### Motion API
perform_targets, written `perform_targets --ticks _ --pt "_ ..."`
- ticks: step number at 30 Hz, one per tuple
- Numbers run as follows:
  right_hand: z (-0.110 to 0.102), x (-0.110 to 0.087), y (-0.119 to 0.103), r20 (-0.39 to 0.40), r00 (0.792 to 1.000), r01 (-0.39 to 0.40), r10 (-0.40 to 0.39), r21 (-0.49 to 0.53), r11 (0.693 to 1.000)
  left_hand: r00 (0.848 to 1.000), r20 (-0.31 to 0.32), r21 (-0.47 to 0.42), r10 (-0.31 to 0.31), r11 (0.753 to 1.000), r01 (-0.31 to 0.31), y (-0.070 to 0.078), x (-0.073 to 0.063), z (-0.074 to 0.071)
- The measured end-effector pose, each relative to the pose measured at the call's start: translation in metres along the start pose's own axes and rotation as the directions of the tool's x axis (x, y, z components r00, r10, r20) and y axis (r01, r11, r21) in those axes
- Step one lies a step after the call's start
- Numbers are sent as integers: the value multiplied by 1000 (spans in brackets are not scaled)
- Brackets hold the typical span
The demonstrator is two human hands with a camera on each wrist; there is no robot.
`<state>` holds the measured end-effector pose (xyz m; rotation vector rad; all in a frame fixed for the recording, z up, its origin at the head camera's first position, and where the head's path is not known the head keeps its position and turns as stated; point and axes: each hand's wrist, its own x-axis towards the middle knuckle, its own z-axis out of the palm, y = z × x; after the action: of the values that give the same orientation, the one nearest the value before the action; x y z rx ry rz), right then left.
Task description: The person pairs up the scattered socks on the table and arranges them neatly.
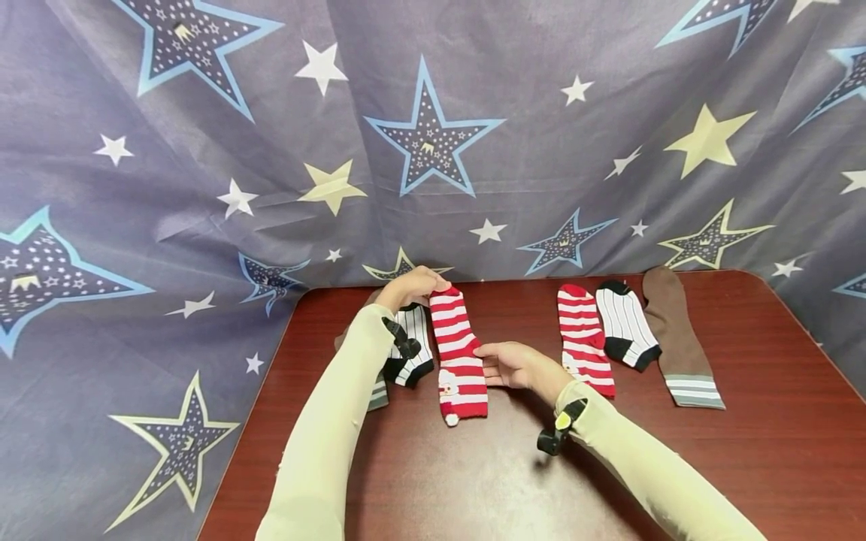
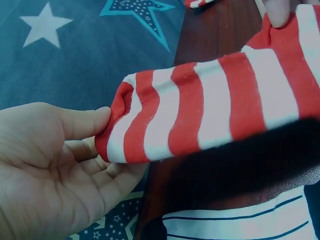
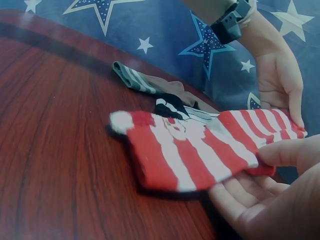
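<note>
A red-and-white striped sock (image 1: 458, 342) with a white pompom at its cuff is stretched between both hands over the table. My left hand (image 1: 414, 285) pinches its toe end between thumb and fingers. At the heel, my right hand (image 1: 517, 366) grips the sock's edge, thumb on top and fingers underneath. The right wrist view shows a bearded face pattern near the cuff. Just left of it lies a white sock with black stripes (image 1: 413, 342), partly behind the left wrist. A brown sock with a grey striped cuff (image 1: 379, 394) is mostly hidden under the left arm.
On the table's right side lie another red-and-white striped sock (image 1: 580, 330), a second white sock with black stripes (image 1: 625, 319) and a brown sock (image 1: 676, 330) in a row. A star-patterned curtain (image 1: 514, 188) hangs behind the reddish-brown table (image 1: 433, 481).
</note>
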<state>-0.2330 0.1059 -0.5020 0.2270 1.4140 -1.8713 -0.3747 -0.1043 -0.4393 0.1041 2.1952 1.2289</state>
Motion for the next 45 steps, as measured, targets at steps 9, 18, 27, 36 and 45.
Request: perform_targets --ticks 9,18,27,36,45 --pt "-11 -5 -1 41 999 -19 21 -33 999 998 59 -92 -12 996 17 -6 -3 -4" --pt "-23 -15 -4 125 991 53 -43 -82 995 995 95 -72 11 997 -4 -11 -10 -5" --pt "-38 -22 -8 55 998 13 -7 -108 994 993 107 -50 50 998 -45 -15 -15 -8" --pt "-55 -29 -11 -26 999 -50 45 -257 965 995 79 -95 63 994 -55 -18 -17 -8" --pt "-77 -42 -26 -13 1000 3 -7 -304 953 994 95 -109 58 993 -47 -19 -27 -12"
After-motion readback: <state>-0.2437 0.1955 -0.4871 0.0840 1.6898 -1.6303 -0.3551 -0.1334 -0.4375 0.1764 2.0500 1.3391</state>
